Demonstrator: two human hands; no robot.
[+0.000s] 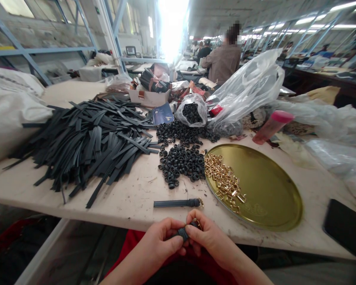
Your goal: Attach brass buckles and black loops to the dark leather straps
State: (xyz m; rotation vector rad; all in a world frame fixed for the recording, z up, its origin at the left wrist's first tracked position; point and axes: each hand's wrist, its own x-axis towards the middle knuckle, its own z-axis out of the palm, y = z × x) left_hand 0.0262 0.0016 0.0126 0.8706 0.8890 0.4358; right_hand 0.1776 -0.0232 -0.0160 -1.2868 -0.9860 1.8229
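Observation:
My left hand (161, 239) and my right hand (209, 235) meet just below the table's front edge, both pinched on a short dark strap (184, 232) with a small gold buckle at its end. A finished strap with a gold buckle (178, 203) lies on the table just beyond my hands. Gold buckles (224, 180) are heaped on the left side of a round gold tray (269, 194). Small black loops (182, 160) sit in a pile left of the tray. A large heap of dark straps (89, 142) covers the table's left part.
A black phone (345, 227) lies at the right front edge. Clear plastic bags (246, 91), a bag of black loops (192, 111), a pink-capped bottle (273, 126) and a white box (150, 97) crowd the back. A white sack (8, 107) lies left. A person (224, 59) sits beyond.

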